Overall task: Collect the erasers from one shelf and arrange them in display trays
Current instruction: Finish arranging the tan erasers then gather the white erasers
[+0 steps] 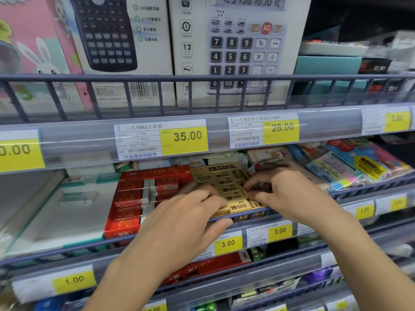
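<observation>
- Shop shelving, tiered wire-fronted racks with yellow price tags (184, 136) along each edge; boxed calculators (242, 43) on the tier above, packets of stationery (357, 167) at far right of the working tier.
- Working shelf (67, 249): middle tier, blue wire front rail crossing just under both hands.
- Red display tray (132, 198) at left of centre, filled with red-wrapped stock in rows.
- Tan display tray (215, 169) just right of the red one, touching or nearly so; "2B" printed on its back wall.
- Tan 2B erasers (233, 195) inside the tan tray, lying flat in a column from back wall toward the rail; long axes roughly left-right, slightly skewed.
- Left hand (186, 223): fingers curled over the rail onto the tray's near-left corner, thumb below the rail; touching front erasers, whether pinching one cannot tell.
- Right hand (287, 194): fingers bent, fingertips (249, 189) pinching at the right ends of the middle erasers; narrow grip, apparently on one eraser.
- Key relation: erasers between the two hands, left of right fingertips, right of left ones; right hand nearer to the mid-column pieces, left nearer to the front piece (239, 207).
- Judgement: arranging under way; likely next, squaring pieces by their short ends.
</observation>
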Available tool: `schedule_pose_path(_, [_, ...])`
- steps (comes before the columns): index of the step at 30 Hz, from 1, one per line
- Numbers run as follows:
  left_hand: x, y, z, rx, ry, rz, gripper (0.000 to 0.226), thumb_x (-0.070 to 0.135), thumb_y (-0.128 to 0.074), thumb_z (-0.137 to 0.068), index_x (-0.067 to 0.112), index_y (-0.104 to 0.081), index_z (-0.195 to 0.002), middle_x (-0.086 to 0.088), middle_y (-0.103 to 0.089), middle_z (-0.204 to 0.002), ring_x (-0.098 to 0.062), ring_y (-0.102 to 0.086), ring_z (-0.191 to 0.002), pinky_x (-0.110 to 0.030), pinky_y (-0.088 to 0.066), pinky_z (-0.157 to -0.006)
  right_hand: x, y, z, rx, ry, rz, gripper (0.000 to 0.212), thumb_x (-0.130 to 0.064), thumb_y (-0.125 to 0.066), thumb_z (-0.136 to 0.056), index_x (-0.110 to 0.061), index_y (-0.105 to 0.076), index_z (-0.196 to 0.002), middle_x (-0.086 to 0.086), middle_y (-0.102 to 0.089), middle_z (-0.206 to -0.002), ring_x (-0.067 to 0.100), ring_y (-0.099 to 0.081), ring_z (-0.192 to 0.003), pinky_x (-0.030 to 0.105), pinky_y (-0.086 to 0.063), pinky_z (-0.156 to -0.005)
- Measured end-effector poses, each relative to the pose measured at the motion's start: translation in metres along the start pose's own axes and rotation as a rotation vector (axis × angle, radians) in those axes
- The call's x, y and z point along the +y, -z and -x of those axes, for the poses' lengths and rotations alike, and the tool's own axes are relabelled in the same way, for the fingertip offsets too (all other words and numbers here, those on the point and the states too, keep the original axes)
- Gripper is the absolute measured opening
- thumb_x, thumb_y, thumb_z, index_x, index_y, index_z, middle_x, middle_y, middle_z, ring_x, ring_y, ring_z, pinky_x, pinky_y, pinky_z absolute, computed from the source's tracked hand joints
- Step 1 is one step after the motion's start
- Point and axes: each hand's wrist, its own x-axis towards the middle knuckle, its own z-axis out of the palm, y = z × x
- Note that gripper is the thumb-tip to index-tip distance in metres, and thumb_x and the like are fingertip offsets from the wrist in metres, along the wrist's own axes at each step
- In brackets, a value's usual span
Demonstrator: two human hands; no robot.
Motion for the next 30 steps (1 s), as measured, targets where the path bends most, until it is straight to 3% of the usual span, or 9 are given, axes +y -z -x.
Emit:
schedule_pose_path(2, [-0.001, 0.0, 0.001, -0.008, -0.01, 0.009, 0.056, 0.069, -0.026, -0.098, 0.043, -0.053, -0.14, 0.021, -0.056, -0.129, -0.007, -0.06, -0.109, -0.03, -0.055, -0.083, -0.001, 0.004, 0.001, -0.02, 0.0, -0.003, 0.012, -0.045, -0.07, -0.088, -0.048, -0.07, -0.1, -0.025, -0.064, -0.092, -0.006, -0.057, -0.079, 0.007, -0.04, -0.06])
schedule_pose_path(4, [-0.004, 0.002, 0.001, -0.011, -0.015, 0.033, 0.047, 0.066, -0.035, -0.101, 0.043, -0.053, -0.138, 0.022, -0.055, -0.128, -0.007, -0.059, -0.11, -0.029, -0.051, -0.083, -0.004, 0.007, 0.001, -0.034, -0.018, -0.002, 0.01, -0.045, -0.072, -0.086, -0.048, -0.07, -0.096, -0.029, -0.062, -0.084, -0.013, -0.054, -0.075, 0.005, -0.038, -0.056])
schedule_pose_path(8, [-0.005, 0.004, 0.0, -0.012, -0.028, 0.062, 0.041, 0.063, -0.042, -0.102, 0.042, -0.054, -0.134, 0.022, -0.054, -0.123, -0.007, -0.058, -0.108, -0.029, -0.046, -0.078, -0.01, 0.006, 0.001, -0.024, -0.052, -0.006, 0.009, -0.045, -0.074, -0.084, -0.042, -0.068, -0.089, -0.026, -0.064, -0.078, -0.005, -0.06, -0.075, 0.009, -0.041, -0.059])
schedule_pose_path(13, [-0.008, 0.004, 0.001, -0.021, -0.04, 0.065, 0.04, 0.061, -0.042, -0.103, 0.042, -0.053, -0.135, 0.018, -0.055, -0.124, -0.01, -0.06, -0.106, -0.03, -0.045, -0.076, -0.018, 0.009, 0.003, -0.102, -0.028, 0.067, 0.034, -0.043, -0.066, -0.091, -0.048, -0.062, -0.125, -0.012, -0.065, -0.122, 0.013, -0.06, -0.108, 0.029, -0.05, -0.09])
schedule_pose_path(17, [-0.009, 0.003, 0.0, -0.022, -0.049, 0.071, 0.041, 0.061, -0.041, -0.103, 0.041, -0.053, -0.136, 0.018, -0.056, -0.125, -0.01, -0.06, -0.107, -0.03, -0.045, -0.076, -0.02, 0.009, 0.002, -0.11, -0.013, 0.122, 0.032, -0.038, -0.062, -0.095, -0.046, -0.062, -0.126, -0.007, -0.06, -0.132, 0.017, -0.058, -0.112, 0.029, -0.048, -0.091])
schedule_pose_path(21, [-0.01, 0.003, 0.0, -0.025, -0.055, 0.082, 0.041, 0.061, -0.041, -0.103, 0.04, -0.054, -0.137, 0.018, -0.056, -0.127, -0.01, -0.06, -0.11, -0.03, -0.048, -0.079, -0.017, 0.009, -0.001, -0.058, -0.042, 0.063, 0.026, -0.035, -0.062, -0.096, -0.046, -0.066, -0.119, -0.01, -0.065, -0.122, 0.012, -0.059, -0.098, 0.023, -0.043, -0.077])
schedule_pose_path(30, [-0.011, 0.002, 0.0, -0.002, -0.069, 0.092, 0.039, 0.061, -0.041, -0.103, 0.041, -0.054, -0.134, 0.02, -0.053, -0.125, -0.009, -0.06, -0.106, -0.03, -0.048, -0.077, -0.012, -0.003, -0.006, -0.002, -0.051, -0.074, 0.025, -0.037, -0.074, -0.086, -0.042, -0.069, -0.11, -0.01, -0.067, -0.106, 0.008, -0.062, -0.091, 0.027, -0.052, -0.08])
